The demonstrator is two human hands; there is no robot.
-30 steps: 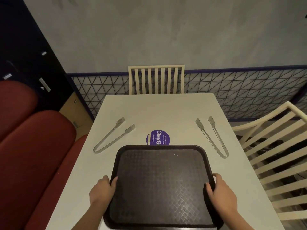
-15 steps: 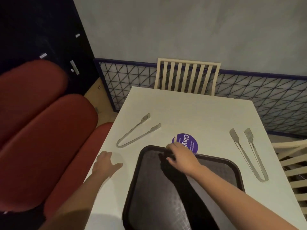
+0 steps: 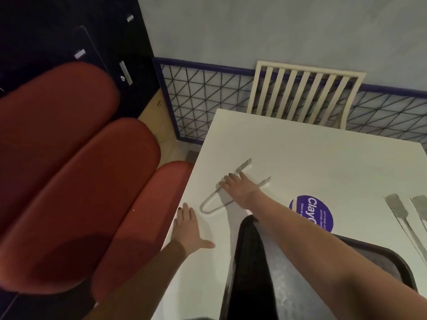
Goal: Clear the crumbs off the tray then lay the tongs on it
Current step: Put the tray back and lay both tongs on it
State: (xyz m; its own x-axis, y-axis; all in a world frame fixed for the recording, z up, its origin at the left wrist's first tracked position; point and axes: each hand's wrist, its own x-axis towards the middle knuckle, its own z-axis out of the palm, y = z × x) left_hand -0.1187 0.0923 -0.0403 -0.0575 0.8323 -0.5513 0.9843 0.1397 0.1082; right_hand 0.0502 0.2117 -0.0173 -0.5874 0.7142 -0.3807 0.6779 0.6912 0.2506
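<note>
A dark textured tray (image 3: pixel 383 262) lies on the white table (image 3: pixel 323 153) at the lower right, partly hidden by my right forearm. Metal tongs (image 3: pixel 211 205) lie on the table to the tray's upper left. My right hand (image 3: pixel 238 188) reaches across the tray's corner and rests flat over the middle of these tongs, fingers spread, not closed on them. My left hand (image 3: pixel 188 229) lies flat and open on the table near its left edge, just below the tongs' looped end. A second pair of tongs (image 3: pixel 402 215) lies at the right edge.
A round purple sticker (image 3: pixel 312 214) sits on the table beyond the tray. A cream slatted chair (image 3: pixel 305 93) stands at the far end. Red padded bench cushions (image 3: pixel 80 181) run along the table's left side. A blue mesh fence (image 3: pixel 203 105) lines the wall.
My right hand left the tray's far edge and reached left onto the left tongs. My left hand stayed flat on the table. The view swung further left.
</note>
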